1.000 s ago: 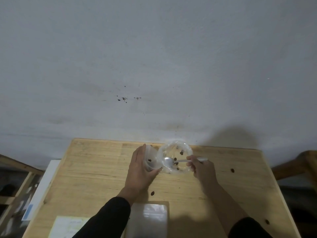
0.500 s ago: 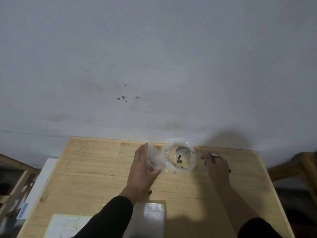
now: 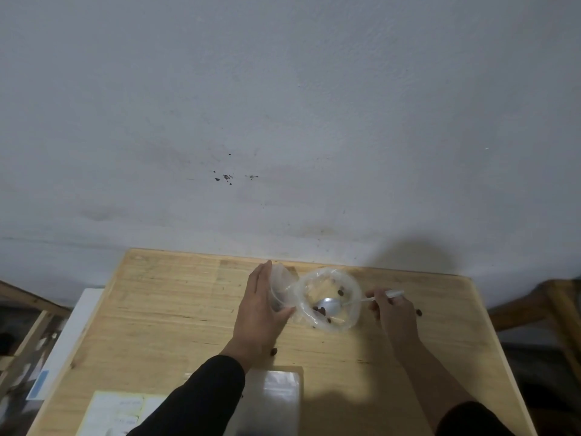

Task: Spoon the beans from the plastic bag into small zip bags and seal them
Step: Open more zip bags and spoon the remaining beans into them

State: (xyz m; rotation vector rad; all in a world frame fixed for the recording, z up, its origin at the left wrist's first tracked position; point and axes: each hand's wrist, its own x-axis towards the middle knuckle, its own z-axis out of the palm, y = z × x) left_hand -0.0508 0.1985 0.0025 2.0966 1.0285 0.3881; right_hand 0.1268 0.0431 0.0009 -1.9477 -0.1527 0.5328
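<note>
So half a second back the spoon's bowl was up at the far rim of the bag and the right hand sat further right; now the spoon has dipped down into the middle of the bag again, bowl resting near a little clump of beans. I read that as another scoop starting, not a transfer yet. The left hand hasn't shifted at all.

Left to right, here's what's on the bench:

- one sheet of paper with some writing at the near left corner, too blurry to read
- the left hand, fingers wrapped round one small zip bag and holding it upright with its mouth open. Something dark sits low inside, likely a few beans, but I can't count them
- one flat stack of clear bags near the front edge, can't tell how many are in it
- one loose bean just beside the left wrist
- one plastic bag with its rim rolled down like a bowl, touching the zip bag. About six beans visible in it, so it's nearly empty
- one spoon, metal bowl inside the bag, handle running out to the right
- the right hand pinching the spoon's handle
- one more stray bean right next to that hand

Guess is the scooping's nearly done. Nothing sealed in view, and the strays need picking up.
</note>
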